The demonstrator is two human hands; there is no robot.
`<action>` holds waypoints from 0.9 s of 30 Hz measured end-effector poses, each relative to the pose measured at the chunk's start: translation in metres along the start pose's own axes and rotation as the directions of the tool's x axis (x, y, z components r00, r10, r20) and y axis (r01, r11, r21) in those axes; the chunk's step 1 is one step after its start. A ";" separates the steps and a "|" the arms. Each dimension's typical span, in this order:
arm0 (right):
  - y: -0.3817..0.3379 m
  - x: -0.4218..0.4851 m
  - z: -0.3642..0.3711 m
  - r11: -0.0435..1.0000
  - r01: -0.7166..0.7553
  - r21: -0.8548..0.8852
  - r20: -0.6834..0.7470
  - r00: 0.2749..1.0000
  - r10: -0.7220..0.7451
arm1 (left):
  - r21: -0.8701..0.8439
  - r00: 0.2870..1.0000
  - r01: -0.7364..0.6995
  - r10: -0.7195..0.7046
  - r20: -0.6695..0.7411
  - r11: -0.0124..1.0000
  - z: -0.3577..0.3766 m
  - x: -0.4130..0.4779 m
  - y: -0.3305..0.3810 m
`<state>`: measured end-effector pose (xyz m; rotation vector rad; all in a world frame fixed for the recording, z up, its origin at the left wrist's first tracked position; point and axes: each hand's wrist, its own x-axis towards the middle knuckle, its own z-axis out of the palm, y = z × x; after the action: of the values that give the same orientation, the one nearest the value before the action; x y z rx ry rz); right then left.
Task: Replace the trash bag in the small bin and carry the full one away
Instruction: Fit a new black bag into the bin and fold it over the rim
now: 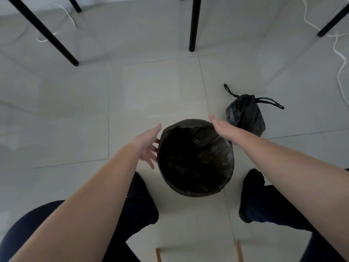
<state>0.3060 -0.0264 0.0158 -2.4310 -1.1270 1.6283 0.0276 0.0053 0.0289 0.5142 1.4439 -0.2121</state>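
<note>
The bin [196,193] is standing on the floor [151,87] between the person's knees, and a fresh black liner [207,148] is sitting inside it, its edge folded out over the rim all the way round. The left hand [149,144] is hovering at the bin's left rim with its fingers [151,161] spread and nearly straight; they are holding nothing, and whether the tips are touching the liner I cannot tell. The right hand [220,125] is reaching over the bin's far right rim, flat and stretched out, also gripping nothing. The full bag [245,114] is lying on the floor just beyond the bin on its right, its neck drawn shut and its drawstrings [270,102] trailing loose to both sides.

The relining is looking close to done, with the carrying away not yet begun. The liner is looking crumpled and slack inside the bin, so if the hands are leaving it without smoothing the fold down, the edge is likely to be slipping back in under the first load. Pressing on one side only is risking a tip, since the bin is probably light. Lifting the full bag by a single string could be pulling the neck open, if no knot is securing it. A white cord [340,72] is snaking over the floor far beyond the bin on the right, and table legs [193,25] are standing beyond the bin, so feet or the swinging bag may be catching there.
</note>
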 end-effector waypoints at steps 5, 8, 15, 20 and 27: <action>0.027 -0.010 0.001 0.963 -0.180 0.199 -0.061 0.979 0.195 | -0.230 0.925 -0.371 0.336 -0.177 0.900 -0.005 -0.007 0.021; 0.045 -0.011 -0.002 0.976 -0.060 0.207 -0.246 0.963 0.112 | -0.006 0.894 -0.333 0.314 -0.319 0.943 -0.007 -0.015 0.018; 0.035 -0.017 0.004 0.937 -0.032 0.348 -0.025 0.999 0.043 | 0.018 0.988 0.157 -0.157 -0.008 0.987 0.006 -0.006 -0.036; 0.048 -0.007 0.007 0.884 -0.114 0.453 -0.006 0.991 0.131 | -0.220 0.992 -0.124 0.113 -0.061 0.968 0.012 -0.007 -0.026; 0.045 -0.016 0.008 0.739 -0.113 0.664 -0.077 0.973 0.218 | -0.216 0.965 -0.187 0.138 -0.223 0.958 -0.014 -0.002 -0.013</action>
<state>0.3210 -0.0718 0.0081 -2.1469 -0.2261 1.4954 0.0090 -0.0004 0.0271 0.4672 1.5936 0.1489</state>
